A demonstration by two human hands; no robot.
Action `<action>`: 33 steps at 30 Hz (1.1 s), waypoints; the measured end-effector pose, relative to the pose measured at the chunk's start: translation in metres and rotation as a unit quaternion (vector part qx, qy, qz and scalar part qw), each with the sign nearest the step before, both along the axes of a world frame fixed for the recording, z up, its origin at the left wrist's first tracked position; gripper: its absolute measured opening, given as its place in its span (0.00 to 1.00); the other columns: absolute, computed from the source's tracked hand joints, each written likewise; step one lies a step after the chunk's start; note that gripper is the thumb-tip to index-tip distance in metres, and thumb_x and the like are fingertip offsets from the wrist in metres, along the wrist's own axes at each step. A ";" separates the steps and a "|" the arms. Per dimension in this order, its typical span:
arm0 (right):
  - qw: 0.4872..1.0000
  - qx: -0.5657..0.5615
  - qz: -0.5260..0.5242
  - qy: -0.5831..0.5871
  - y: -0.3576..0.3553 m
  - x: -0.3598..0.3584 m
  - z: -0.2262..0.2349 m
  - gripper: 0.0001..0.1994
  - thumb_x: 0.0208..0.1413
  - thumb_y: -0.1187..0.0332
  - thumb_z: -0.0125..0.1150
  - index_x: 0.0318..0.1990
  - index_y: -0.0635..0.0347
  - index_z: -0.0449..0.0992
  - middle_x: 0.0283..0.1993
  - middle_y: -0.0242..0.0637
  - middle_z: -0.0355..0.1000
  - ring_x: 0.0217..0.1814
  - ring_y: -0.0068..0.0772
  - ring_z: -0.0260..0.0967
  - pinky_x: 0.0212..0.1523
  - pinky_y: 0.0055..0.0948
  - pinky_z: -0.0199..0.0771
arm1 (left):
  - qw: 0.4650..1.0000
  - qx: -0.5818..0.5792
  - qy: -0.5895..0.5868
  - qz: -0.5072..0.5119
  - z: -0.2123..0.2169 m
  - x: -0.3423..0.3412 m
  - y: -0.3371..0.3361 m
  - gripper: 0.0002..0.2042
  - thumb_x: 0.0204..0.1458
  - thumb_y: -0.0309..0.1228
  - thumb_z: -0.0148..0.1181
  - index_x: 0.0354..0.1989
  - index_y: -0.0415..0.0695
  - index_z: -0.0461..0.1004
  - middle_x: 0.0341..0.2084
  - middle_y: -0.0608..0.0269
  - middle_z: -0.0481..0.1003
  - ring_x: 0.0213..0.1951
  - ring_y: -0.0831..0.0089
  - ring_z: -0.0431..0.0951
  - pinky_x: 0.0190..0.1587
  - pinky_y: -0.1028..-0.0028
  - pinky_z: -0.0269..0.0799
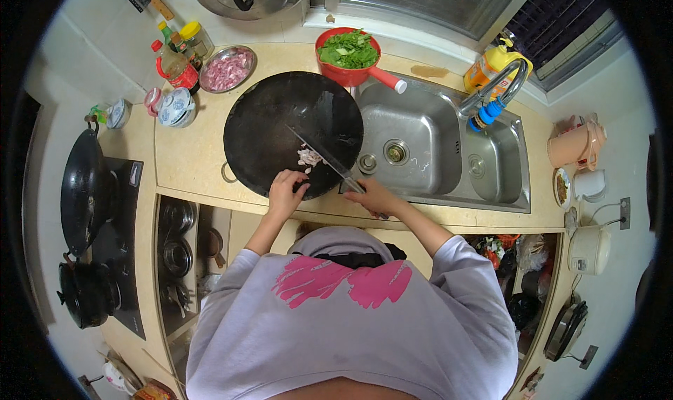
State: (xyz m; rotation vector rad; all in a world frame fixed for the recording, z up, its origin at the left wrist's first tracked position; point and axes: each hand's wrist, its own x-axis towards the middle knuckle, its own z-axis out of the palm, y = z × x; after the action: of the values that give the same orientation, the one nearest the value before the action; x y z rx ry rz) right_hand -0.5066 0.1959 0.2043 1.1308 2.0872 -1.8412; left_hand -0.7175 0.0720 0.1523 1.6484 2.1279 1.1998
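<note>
My right hand point(375, 197) is closed round the handle of a kitchen knife point(326, 155). Its blade slants up and to the left over a round, dark chopping board point(280, 106). Beside the blade lies a small heap of pale chopped pieces point(308, 156). My left hand point(286, 193) rests at the board's near edge, fingers curled and pressed together just below the heap. What those fingers hold, if anything, is hidden.
A steel double sink point(413, 130) with a tap borders the board's right. Behind stand a red colander point(350, 78) of chopped greens, a steel plate of sliced raw meat point(228, 69) and sauce bottles point(175, 67). A wok point(87, 190) and black pot point(85, 295) sit left.
</note>
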 end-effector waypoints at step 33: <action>0.932 0.354 -0.041 -0.071 -0.008 0.026 -0.051 0.20 0.50 0.53 0.57 0.35 0.65 0.70 0.29 0.55 0.71 0.35 0.61 0.68 0.36 0.51 0.66 | 0.994 -0.083 0.057 -0.036 -0.006 -0.001 0.068 0.26 0.30 0.33 0.72 0.42 0.38 0.72 0.39 0.53 0.69 0.44 0.55 0.67 0.48 0.64 0.65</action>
State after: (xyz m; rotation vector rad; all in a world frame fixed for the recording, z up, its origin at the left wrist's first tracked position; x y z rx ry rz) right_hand -0.4808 0.1884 0.1536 1.4429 2.7228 -0.9731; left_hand -0.7185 0.1400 0.1468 1.7407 2.1488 0.9015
